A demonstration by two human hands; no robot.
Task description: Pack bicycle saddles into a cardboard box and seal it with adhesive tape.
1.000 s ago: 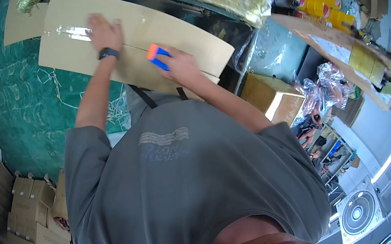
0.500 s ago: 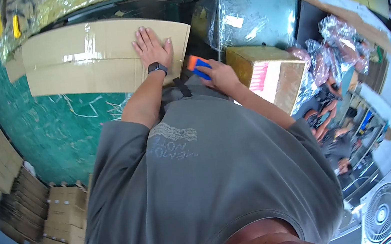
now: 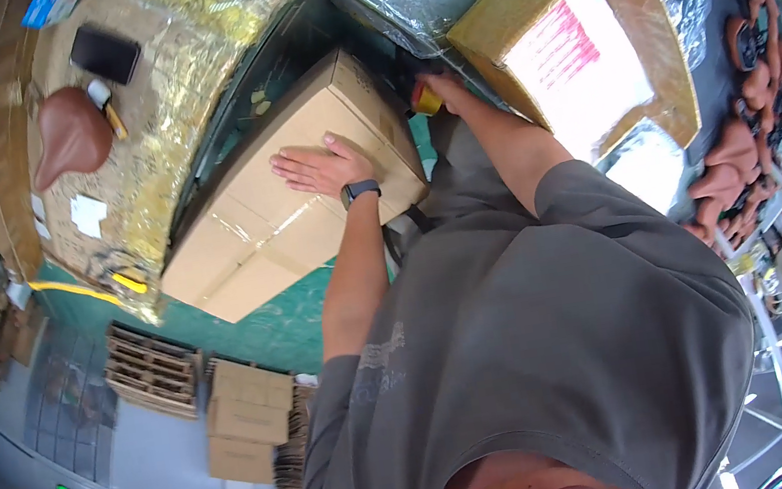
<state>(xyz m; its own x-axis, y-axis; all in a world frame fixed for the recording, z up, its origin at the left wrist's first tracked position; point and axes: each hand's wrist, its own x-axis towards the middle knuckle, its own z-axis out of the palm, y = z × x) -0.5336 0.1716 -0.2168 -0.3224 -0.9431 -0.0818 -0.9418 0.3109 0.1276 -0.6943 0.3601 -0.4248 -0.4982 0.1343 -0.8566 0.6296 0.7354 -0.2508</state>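
A long cardboard box (image 3: 248, 200) lies in front of me at a slant, with shiny clear tape on its top. My left hand (image 3: 323, 163) rests flat on the top near the right end, fingers stretched out, a dark watch on the wrist. Beyond that end, low beside the box, my right hand (image 3: 445, 93) grips a small red-and-yellow hand-held object (image 3: 425, 100). Its far part runs into shadow, so its kind is unclear.
At the left, a plastic-wrapped surface (image 3: 140, 90) bears a black phone (image 3: 105, 54), a brown bicycle saddle (image 3: 76, 130) and a yellow-handled tool (image 3: 130, 282). A wrapped carton (image 3: 503, 10) stands right. Wooden pallets (image 3: 152, 371) and stacked cartons (image 3: 249, 412) stand lower left. Brown saddles (image 3: 728, 164) lie far right.
My view has swung, and the box now appears slanted with its taped end face showing. My right hand has reached farther out past the box's right end. My left hand stays on the top.
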